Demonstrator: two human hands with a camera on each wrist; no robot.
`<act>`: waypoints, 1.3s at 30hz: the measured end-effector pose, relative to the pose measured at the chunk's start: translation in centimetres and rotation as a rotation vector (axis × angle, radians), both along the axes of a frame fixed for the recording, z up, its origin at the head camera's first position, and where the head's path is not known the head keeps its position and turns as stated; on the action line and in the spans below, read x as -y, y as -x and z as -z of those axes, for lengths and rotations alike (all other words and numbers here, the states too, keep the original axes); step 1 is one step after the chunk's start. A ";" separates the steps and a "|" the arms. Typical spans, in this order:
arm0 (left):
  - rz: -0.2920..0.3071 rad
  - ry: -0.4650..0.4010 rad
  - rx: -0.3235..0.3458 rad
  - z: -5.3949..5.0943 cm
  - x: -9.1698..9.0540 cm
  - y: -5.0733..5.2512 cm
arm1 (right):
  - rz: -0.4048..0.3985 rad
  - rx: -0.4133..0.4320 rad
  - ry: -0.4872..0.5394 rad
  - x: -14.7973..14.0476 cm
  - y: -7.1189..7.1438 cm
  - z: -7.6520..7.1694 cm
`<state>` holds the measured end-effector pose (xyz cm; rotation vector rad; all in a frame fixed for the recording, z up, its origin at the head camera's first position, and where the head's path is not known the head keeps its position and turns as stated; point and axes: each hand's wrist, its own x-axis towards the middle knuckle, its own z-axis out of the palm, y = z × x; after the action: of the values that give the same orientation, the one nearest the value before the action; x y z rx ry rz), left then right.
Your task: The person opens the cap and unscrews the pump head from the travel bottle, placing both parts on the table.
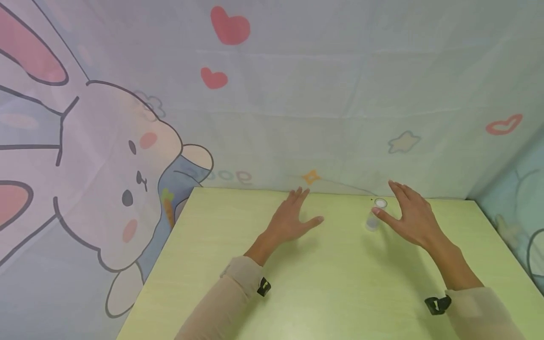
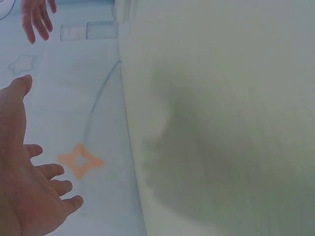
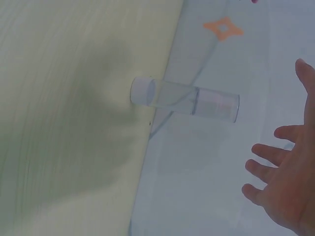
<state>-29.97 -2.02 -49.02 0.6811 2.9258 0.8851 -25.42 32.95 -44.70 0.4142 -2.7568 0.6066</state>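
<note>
A clear cylinder with a white lower end stands upright near the table's back edge. My right hand is raised just to its right, fingers spread and thumb toward the cylinder; in the right wrist view a gap separates hand and cylinder. Off to the left, my left hand hovers above the table, palm inward and holding nothing. In the left wrist view that hand shows slightly bent, spread fingers, with the cylinder beyond it, beside the right hand.
The pale green-yellow table meets a hanging cloth printed with hearts, stars and a large rabbit. Another printed cloth hangs at the right, with a dark cable by it. Both wrists wear black straps.
</note>
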 end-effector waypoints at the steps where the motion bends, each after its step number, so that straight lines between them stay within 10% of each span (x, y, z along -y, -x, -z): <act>1: 0.002 -0.007 -0.002 0.2 -0.3 -0.1 | -0.001 0.006 0.007 0.0 -0.1 0.0; 9: 0.010 -0.051 0.020 2.3 -2.4 -0.5 | 0.024 0.087 0.063 -0.3 -0.5 0.7; 39: 0.025 -0.237 0.050 4.2 -9.6 -1.8 | 0.046 0.023 0.299 -0.5 0.1 4.4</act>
<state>-28.17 7.62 -53.23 0.6918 2.7882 1.2408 -25.50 33.42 -49.12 0.2750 -2.6283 0.9982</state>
